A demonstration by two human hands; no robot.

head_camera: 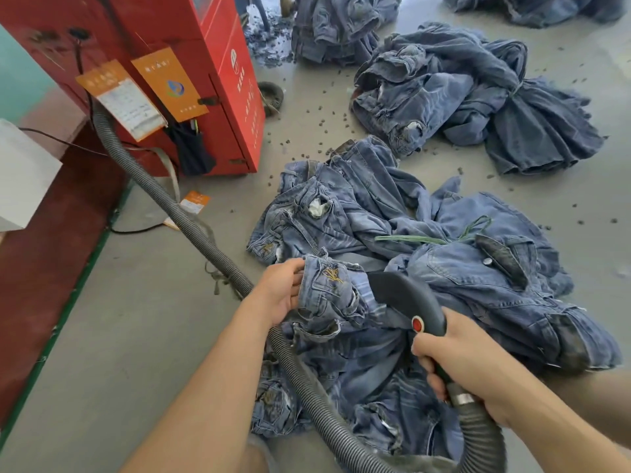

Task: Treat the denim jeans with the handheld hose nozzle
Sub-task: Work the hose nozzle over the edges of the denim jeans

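Treatment was underway: left hand (283, 290) gripped the jeans (329, 291), right hand (467, 367) held the nozzle (403, 298) against them; next, probably sweep it across fresh denim.

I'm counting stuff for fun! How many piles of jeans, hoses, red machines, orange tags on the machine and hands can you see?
Piles of jeans: 4
Hoses: 1
Red machines: 1
Orange tags on the machine: 2
Hands: 2
Total: 10
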